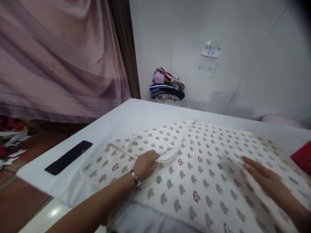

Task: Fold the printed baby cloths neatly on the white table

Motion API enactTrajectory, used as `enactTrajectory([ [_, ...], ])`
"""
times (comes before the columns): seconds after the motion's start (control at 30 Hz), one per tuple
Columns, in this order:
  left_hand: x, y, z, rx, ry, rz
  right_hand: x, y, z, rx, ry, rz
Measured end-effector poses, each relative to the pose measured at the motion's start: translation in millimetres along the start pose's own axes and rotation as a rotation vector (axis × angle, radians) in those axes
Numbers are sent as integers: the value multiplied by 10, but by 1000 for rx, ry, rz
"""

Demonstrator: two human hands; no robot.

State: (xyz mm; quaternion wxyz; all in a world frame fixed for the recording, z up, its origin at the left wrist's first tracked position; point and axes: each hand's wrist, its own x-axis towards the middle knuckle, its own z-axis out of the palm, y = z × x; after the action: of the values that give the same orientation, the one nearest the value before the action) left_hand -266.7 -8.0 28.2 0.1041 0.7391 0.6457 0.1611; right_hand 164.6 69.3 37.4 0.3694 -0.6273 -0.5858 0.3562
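Observation:
A white cloth [194, 174] printed with grey and coloured mushrooms lies spread over a white table, its far left part folded over. At the folded edge, my left hand [145, 164] has its fingers closed on the cloth; a silver bracelet circles that wrist. On the right, my right hand [263, 176] is stretched out low over the cloth, fingers extended and slightly blurred. Whether its palm touches the fabric is hard to see.
A black phone-like slab [69, 157] lies on the white table [136, 111] at left. Behind stands a stack of folded clothes [167, 87] by the grey wall. A pink curtain [60, 58] hangs at left, and something red [302, 157] is at the right edge.

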Motion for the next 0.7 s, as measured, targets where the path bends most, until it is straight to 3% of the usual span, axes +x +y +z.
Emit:
enactTrajectory([
  [0.1,-87,95,106,29,4,8,-336,-251,688,367,-469,186],
  [0.2,-96,182,29,37,91,-17,-617,-558,1379,663,-621,313],
  [0.3,-120,296,-70,36,169,-51,-703,-742,1824,877,-755,429],
  [0.4,-186,367,-19,67,118,-43,-657,-762,2044,1029,-815,494],
  [0.5,-264,375,139,104,33,-28,-618,-700,2135,1122,-752,478],
  [0.7,-266,458,260,-136,151,-21,-654,-669,2184,1100,-715,381],
])
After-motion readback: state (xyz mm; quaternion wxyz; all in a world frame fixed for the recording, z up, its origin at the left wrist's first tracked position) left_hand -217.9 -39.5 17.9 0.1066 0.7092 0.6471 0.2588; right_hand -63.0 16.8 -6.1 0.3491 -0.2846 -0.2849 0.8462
